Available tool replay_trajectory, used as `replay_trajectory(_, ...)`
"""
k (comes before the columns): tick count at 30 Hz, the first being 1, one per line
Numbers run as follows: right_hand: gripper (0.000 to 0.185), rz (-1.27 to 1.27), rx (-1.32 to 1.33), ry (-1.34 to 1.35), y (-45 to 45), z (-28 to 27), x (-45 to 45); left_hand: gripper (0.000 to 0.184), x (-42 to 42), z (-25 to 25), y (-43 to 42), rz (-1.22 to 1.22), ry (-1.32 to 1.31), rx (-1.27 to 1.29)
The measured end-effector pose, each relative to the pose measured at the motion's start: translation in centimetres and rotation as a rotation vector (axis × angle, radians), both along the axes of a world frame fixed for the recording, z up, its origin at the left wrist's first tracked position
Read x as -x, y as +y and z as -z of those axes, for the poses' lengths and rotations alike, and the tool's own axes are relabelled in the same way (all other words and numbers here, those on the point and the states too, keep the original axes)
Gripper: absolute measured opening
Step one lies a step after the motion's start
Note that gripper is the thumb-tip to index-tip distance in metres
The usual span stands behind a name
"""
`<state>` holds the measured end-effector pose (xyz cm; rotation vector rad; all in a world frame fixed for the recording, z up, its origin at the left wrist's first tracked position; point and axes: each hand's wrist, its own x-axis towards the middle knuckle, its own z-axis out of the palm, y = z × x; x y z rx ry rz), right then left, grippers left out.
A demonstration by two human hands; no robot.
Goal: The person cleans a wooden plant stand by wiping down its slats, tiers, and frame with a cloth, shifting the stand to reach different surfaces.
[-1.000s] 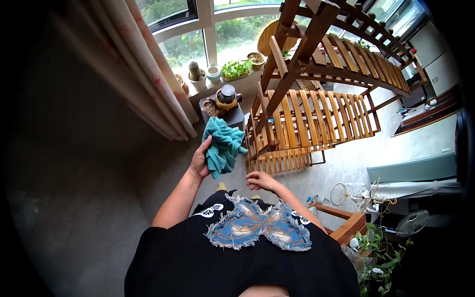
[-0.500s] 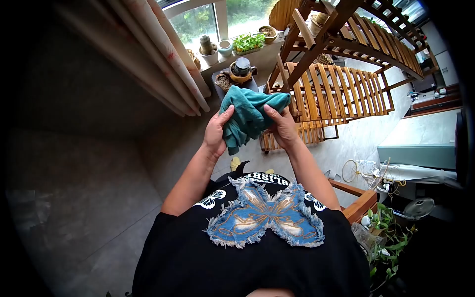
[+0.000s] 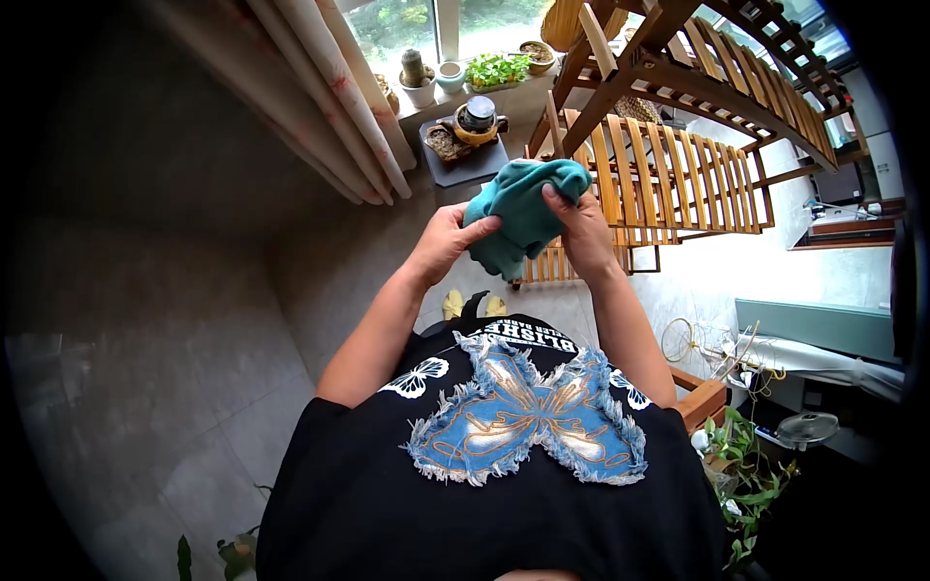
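A green cloth (image 3: 523,215), bunched and folded over itself, hangs between my two hands in front of my chest. My left hand (image 3: 448,242) is closed on its left side, the thumb lying across the front. On the upper right corner my right hand (image 3: 585,232) grips a rolled fold, thumb on top. The fingers of both hands are mostly hidden behind the fabric.
Beyond the cloth, a dark stand (image 3: 465,170) holds a pot with a dark lid (image 3: 477,118). Slatted wooden shelving (image 3: 668,179) rises at the right. Potted plants (image 3: 498,70) line the windowsill, a curtain (image 3: 339,97) hangs left, and leafy plants (image 3: 746,474) stand at lower right.
Both hands have shifted right with the cloth. It is now folded more compactly, its lower hanging part shorter, and my left thumb lies flatter across it. The view has shifted slightly.
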<state>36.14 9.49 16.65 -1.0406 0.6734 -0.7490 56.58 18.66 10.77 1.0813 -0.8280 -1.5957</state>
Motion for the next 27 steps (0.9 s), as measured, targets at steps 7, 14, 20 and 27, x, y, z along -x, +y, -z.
replay_trajectory(7,0.044,0.188,-0.080,-0.023,-2.9,0.6,3.5,0.024,-5.1,-1.5,2.6,-0.355,-0.170,0.171)
replay_trajectory(14,0.045,0.074,0.389,0.398,-5.0,1.0,3.5,0.024,-7.7,-7.6,4.7,-0.156,-0.474,0.124)
replay_trajectory(20,0.042,-0.362,0.451,0.109,-6.5,-10.4,-1.1,0.045,-9.7,-16.6,7.3,-0.068,-0.737,0.098)
replay_trajectory(27,0.040,-0.647,0.478,-0.007,-8.2,-17.5,-6.9,0.068,-7.2,-11.4,0.5,0.122,-0.160,0.311)
